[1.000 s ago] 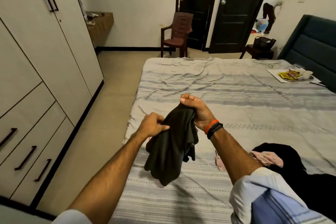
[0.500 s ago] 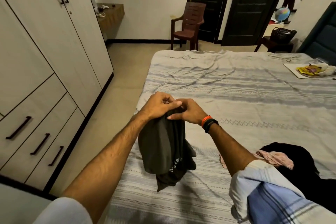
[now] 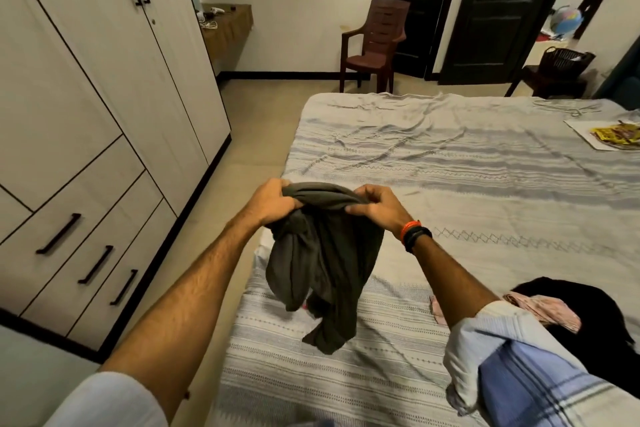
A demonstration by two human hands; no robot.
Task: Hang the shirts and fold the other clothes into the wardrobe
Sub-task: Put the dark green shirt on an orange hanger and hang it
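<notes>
Far to the left of the fingers stands the wardrobe (image 3: 104,121), its pale doors and three drawers closed, dark bar handles on each. The left hand (image 3: 273,199) grips the upper edge of a dark olive garment (image 3: 322,263), its fingers curled over the bunched cloth and its thumb tucked beneath. The cloth stretches as a short band from those fingers across to the right hand (image 3: 377,208), which grips the same edge with fingers clamped round the fabric and the thumb pointing back toward the left hand. Below both sets of fingers the garment hangs in twisted folds, its lowest tip close to or touching the striped bedsheet (image 3: 467,184); which of the two cannot be told. Orange and black bands (image 3: 414,234) circle the right wrist. Beyond the fingers, past the foot of the bed, a brown plastic chair (image 3: 375,45) stands by dark doors. To the right of the fingers and nearer the person lie a pink cloth (image 3: 540,310) and a black garment (image 3: 585,315), touching each other on the sheet. Well to the right and further off, a tray (image 3: 588,135) with yellow packets sits on the bed.
</notes>
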